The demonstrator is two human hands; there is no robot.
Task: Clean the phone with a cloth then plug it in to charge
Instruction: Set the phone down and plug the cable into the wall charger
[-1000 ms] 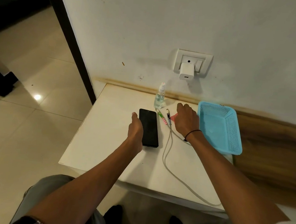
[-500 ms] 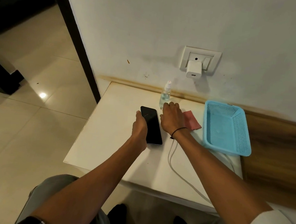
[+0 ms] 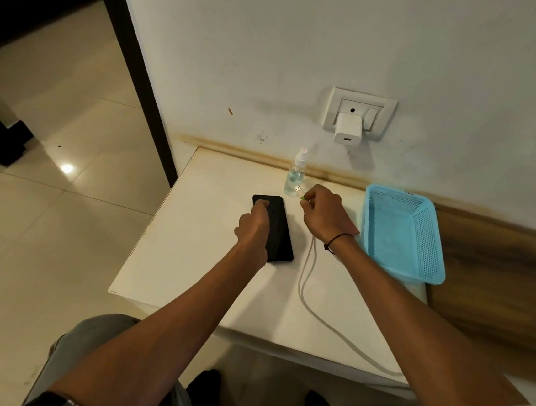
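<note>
A black phone (image 3: 278,233) lies face up on the white table (image 3: 196,255). My left hand (image 3: 253,227) rests on its left edge, thumb pressed on the top of the screen. My right hand (image 3: 323,213) is closed on the charging cable (image 3: 305,278) and holds its USB plug (image 3: 299,189) up near the spray bottle. The cable's white cord trails back over the front edge of the table. A white charger adapter (image 3: 348,132) sits in the wall socket (image 3: 359,115) above. The pink cloth is hidden under my right hand.
A small clear spray bottle (image 3: 295,176) stands at the back of the table by the wall. A light blue plastic basket (image 3: 403,232) sits at the right. Tiled floor and a dark door frame (image 3: 136,59) lie to the left.
My right hand moved left from the cloth, took hold of the cable and lifted its plug end. My left hand slid up the phone and its thumb now presses the screen.
</note>
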